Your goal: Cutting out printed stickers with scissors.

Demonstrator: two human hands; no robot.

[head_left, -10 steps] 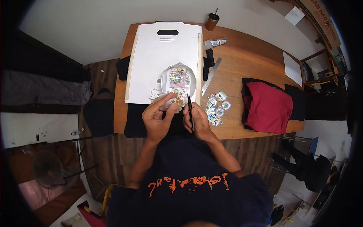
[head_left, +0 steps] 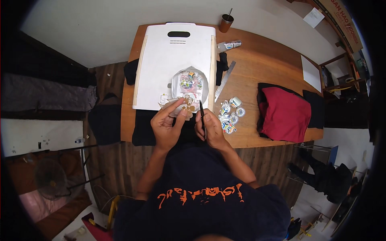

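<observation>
My left hand pinches a printed sticker sheet with brown-gold figures between thumb and fingers. Close by on its right, my right hand is wrapped round small black scissors, their narrow tip pointing away from me. The blades look closed and stand just beside the sheet's right edge. Beyond both hands lies a round white dish holding colourful printed pieces. It rests on a large white board with a dark slot at its far end.
Several cut stickers lie right of my hand on the wooden table. A steel ruler, a clear pouch and a brown cup are farther off. Folded red cloth sits at the right, black cloth under the board.
The scissors' blades have come together from a slight gap. Both hands and the sheet are in nearly the same place.
</observation>
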